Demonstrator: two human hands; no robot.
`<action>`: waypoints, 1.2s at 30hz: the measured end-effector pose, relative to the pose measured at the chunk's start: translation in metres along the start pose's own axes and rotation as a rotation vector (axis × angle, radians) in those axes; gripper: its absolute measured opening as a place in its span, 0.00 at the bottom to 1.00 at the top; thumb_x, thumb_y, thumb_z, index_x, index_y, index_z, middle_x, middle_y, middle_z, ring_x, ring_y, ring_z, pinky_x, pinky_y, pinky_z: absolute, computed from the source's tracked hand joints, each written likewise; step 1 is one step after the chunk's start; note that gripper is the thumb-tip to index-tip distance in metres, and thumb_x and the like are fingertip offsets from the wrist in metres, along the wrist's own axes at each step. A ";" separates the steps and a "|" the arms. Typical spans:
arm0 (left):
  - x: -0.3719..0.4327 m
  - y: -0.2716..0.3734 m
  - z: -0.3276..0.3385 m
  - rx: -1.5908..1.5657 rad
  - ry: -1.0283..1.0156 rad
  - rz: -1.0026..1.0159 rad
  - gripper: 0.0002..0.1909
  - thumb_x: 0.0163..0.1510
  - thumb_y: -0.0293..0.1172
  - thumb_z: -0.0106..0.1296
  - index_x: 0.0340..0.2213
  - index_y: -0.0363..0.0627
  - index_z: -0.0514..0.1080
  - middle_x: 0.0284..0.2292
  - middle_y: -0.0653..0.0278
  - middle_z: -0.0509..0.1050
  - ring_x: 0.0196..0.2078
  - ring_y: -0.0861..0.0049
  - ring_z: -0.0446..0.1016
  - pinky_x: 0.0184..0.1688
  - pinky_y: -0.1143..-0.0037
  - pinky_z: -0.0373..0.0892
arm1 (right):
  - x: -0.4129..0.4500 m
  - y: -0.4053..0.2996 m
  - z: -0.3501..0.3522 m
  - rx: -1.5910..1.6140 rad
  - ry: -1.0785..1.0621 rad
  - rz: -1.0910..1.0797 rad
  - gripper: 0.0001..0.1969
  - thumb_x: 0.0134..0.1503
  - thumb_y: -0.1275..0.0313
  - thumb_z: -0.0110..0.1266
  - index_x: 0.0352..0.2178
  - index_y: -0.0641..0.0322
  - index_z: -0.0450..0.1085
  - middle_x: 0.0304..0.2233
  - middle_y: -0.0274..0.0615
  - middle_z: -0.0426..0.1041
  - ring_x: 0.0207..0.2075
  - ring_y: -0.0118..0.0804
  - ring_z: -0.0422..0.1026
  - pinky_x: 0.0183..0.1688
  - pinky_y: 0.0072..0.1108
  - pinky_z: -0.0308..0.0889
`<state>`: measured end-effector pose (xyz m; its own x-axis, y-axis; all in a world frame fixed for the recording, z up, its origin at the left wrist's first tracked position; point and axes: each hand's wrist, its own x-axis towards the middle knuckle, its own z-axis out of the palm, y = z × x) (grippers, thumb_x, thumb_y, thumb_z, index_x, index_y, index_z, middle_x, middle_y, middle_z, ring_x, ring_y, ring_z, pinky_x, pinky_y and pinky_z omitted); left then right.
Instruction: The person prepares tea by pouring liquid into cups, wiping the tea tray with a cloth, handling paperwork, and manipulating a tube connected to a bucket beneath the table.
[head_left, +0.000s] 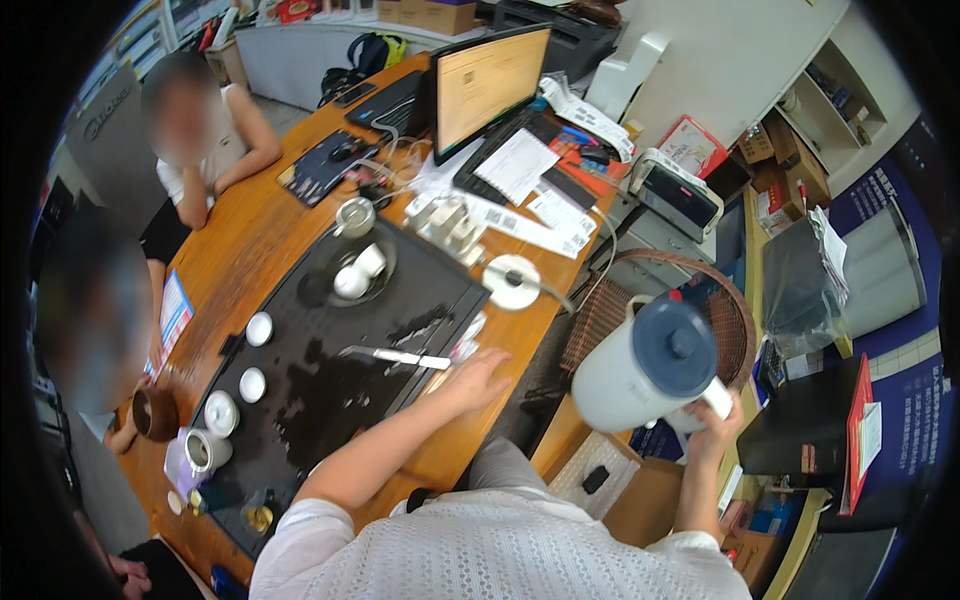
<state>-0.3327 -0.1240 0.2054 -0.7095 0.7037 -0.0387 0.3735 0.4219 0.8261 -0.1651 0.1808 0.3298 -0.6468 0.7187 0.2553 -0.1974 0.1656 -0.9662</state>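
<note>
My right hand (712, 427) grips the handle of a large white plastic pitcher (619, 375) with a blue lid, held up over the right side of the table. On the wooden table's edge rests my left hand (480, 381), fingers apart and holding nothing. Beside it, a white-handled tea knife or pick (411, 358) lies on the wet black tea tray (360, 319). A bowl (386, 238) on the tray holds small white cups (351, 282), with a strainer (355, 217) at its rim. More white cups (259, 328) and a lidded white vessel (222, 414) stand along the tray's far-left edge.
Two seated people (240, 135) are across the table; one is near a brown wooden bowl (155, 413). A monitor (487, 90), papers (517, 165) and a power strip (450, 225) lie beyond the tray. A wicker basket (600, 322) stands behind the pitcher; an open cardboard box (637, 502) is below it.
</note>
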 end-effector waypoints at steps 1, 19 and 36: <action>0.034 -0.011 0.003 0.011 0.001 0.004 0.21 0.48 0.31 0.51 0.44 0.39 0.64 0.46 0.52 0.65 0.49 0.59 0.64 0.52 0.70 0.60 | 0.003 0.011 0.001 0.016 -0.011 0.051 0.08 0.32 0.79 0.50 0.20 0.61 0.61 0.18 0.33 0.66 0.19 0.22 0.64 0.24 0.13 0.60; 0.252 -0.083 -0.021 0.692 -0.028 0.023 0.08 0.44 0.35 0.48 0.21 0.45 0.72 0.23 0.57 0.74 0.26 0.60 0.73 0.29 0.65 0.69 | 0.071 0.075 0.019 0.191 -0.120 0.171 0.11 0.31 0.82 0.53 0.16 0.60 0.58 0.19 0.32 0.66 0.21 0.20 0.62 0.25 0.12 0.57; 0.302 -0.124 -0.068 0.260 -0.066 -0.176 0.11 0.43 0.40 0.51 0.27 0.51 0.76 0.29 0.56 0.75 0.34 0.63 0.74 0.37 0.68 0.69 | 0.092 0.142 0.163 0.353 -0.248 0.042 0.09 0.35 0.85 0.52 0.20 0.63 0.61 0.22 0.33 0.68 0.25 0.21 0.64 0.31 0.14 0.59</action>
<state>-0.6340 -0.0026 0.1301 -0.7399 0.6385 -0.2117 0.3944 0.6667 0.6324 -0.3728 0.1608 0.2221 -0.8088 0.5284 0.2582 -0.3789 -0.1324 -0.9159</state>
